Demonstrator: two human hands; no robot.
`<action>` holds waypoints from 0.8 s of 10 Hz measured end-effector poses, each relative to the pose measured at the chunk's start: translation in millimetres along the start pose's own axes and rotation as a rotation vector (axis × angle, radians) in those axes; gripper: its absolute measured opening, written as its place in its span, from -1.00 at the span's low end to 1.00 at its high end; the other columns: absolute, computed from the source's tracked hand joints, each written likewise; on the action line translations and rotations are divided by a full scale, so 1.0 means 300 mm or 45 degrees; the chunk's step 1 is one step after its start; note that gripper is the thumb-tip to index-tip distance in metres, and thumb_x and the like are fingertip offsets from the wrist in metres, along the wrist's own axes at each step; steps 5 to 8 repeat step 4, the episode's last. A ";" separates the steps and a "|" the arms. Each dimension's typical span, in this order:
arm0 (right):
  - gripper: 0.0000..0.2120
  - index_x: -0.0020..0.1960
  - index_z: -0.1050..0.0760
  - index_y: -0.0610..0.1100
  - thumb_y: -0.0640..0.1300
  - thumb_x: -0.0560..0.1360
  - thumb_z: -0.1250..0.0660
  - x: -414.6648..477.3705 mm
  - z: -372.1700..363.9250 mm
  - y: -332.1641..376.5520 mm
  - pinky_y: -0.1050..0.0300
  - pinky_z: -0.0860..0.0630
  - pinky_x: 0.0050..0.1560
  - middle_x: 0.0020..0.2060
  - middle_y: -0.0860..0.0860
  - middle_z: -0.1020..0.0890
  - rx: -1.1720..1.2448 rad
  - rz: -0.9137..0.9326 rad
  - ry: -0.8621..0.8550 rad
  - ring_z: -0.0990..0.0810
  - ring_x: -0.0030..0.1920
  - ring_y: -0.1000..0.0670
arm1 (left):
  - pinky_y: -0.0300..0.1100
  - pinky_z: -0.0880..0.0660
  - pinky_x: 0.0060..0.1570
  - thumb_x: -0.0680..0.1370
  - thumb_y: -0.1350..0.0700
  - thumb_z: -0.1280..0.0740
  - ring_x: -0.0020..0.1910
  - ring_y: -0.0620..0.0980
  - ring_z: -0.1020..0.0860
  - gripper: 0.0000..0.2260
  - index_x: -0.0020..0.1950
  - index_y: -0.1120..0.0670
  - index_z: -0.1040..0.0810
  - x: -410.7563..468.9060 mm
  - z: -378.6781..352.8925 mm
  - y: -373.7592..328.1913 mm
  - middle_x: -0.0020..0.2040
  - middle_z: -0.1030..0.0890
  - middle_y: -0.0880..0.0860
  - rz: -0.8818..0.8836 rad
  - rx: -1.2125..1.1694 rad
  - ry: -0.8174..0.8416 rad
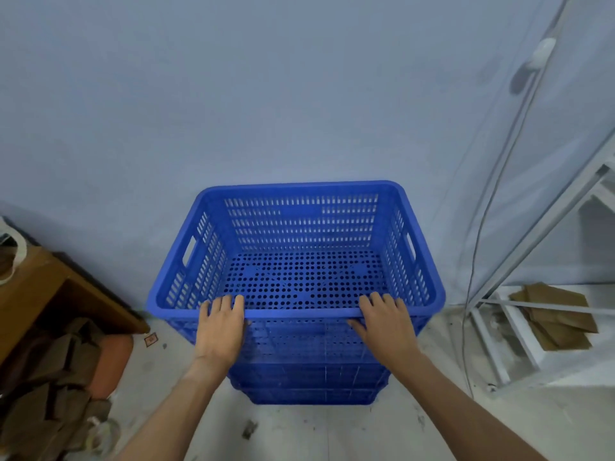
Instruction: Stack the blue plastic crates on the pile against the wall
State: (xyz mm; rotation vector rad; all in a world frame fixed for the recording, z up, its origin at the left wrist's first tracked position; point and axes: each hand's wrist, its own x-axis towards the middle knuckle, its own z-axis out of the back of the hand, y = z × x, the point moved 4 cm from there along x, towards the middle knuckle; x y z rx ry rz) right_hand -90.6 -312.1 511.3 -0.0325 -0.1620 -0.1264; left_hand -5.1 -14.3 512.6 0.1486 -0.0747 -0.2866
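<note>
A blue perforated plastic crate [299, 224] sits on top of a pile of nested blue crates [309, 380] standing against the pale blue wall. My left hand [221, 327] rests on the crate's near rim at its left part, fingers curled over the edge into the crate. On the right part of the same rim lies my right hand [386, 322], fingers over the edge and thumb under it. The top crate is empty and sits level, nested into the one below.
A wooden table [43, 287] stands at the left with brown cardboard scraps [50, 387] under it. At the right are a white metal frame [519, 327] with cardboard pieces [555, 314] and a hanging cable [472, 261]. Pale floor [299, 434] lies in front of the pile.
</note>
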 end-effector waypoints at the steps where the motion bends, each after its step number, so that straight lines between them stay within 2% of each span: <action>1: -0.46 0.26 -0.50 -0.21 0.16 0.46 -0.39 -0.052 -0.015 0.024 -0.17 -0.48 0.20 0.04 -0.13 -0.59 -0.004 -0.099 0.004 -0.56 0.06 -0.19 | 0.28 -0.26 0.41 0.44 -0.08 -0.44 0.41 0.24 -0.40 -0.31 0.47 0.19 -0.33 -0.036 -0.002 -0.007 0.47 -0.37 0.26 -0.011 -0.020 0.058; 2: -0.18 0.53 -0.19 -0.26 0.17 0.46 -0.36 -0.112 -0.006 0.044 -0.23 -0.22 0.46 0.34 -0.21 -0.47 -0.029 -0.095 0.074 -0.42 0.37 -0.24 | 0.27 0.03 0.52 0.49 -0.19 -0.32 0.61 0.19 0.14 -0.01 0.59 0.15 0.31 -0.094 -0.004 0.010 0.61 0.29 0.18 -0.121 -0.012 0.197; 3: -0.14 0.60 0.19 -0.16 0.24 0.56 -0.16 -0.164 0.042 0.062 -0.17 0.04 0.56 0.60 -0.14 -0.01 0.016 -0.077 0.250 0.03 0.59 -0.16 | 0.23 0.08 0.54 0.48 -0.23 -0.33 0.59 0.14 0.29 0.04 0.57 0.07 0.40 -0.161 0.031 0.031 0.59 0.38 0.12 -0.233 -0.092 0.204; 4: -0.17 0.59 0.28 -0.15 0.26 0.59 -0.07 -0.235 0.108 0.085 -0.12 0.08 0.57 0.60 -0.08 0.19 0.085 -0.105 0.370 0.17 0.60 -0.10 | 0.18 0.06 0.54 0.48 -0.24 -0.34 0.59 0.10 0.30 0.03 0.58 0.02 0.38 -0.220 0.059 0.062 0.58 0.39 0.07 -0.293 -0.165 0.266; 8: -0.17 0.59 0.28 -0.15 0.26 0.59 -0.07 -0.235 0.108 0.085 -0.12 0.08 0.57 0.60 -0.08 0.19 0.085 -0.105 0.370 0.17 0.60 -0.10 | 0.18 0.06 0.54 0.48 -0.24 -0.34 0.59 0.10 0.30 0.03 0.58 0.02 0.38 -0.220 0.059 0.062 0.58 0.39 0.07 -0.293 -0.165 0.266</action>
